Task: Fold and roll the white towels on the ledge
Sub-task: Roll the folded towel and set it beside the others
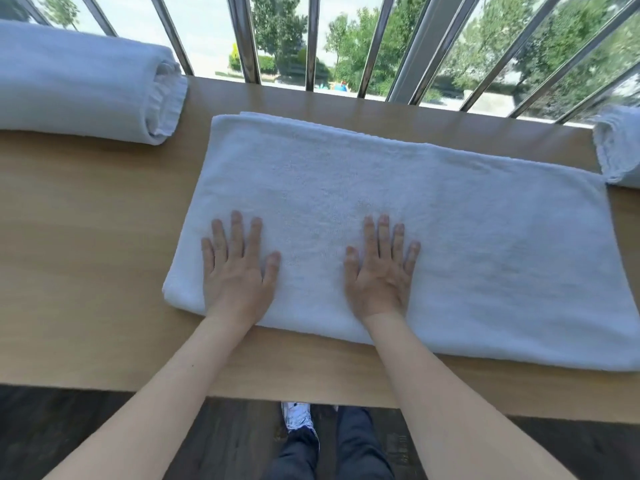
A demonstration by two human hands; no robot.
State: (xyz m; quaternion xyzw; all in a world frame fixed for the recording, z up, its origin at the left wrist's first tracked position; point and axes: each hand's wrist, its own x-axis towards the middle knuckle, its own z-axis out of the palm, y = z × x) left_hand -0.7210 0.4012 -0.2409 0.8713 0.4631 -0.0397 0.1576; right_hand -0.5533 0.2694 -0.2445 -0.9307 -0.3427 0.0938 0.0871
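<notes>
A white towel [433, 220] lies folded flat in a long rectangle across the wooden ledge [86, 254]. My left hand [239, 268] presses flat on the towel's near left part, fingers straight and spread. My right hand [381, 268] lies flat on the towel a little to the right of it, fingers also straight. A rolled white towel [79, 88] rests at the far left of the ledge. Another rolled towel [620, 150] shows partly at the right edge, touching the flat towel's far right corner.
Metal window bars [311, 39] run along the ledge's far side, with trees outside. The ledge's front edge is near my body; below it are dark flooring [69, 427] and my legs and a white shoe [298, 417].
</notes>
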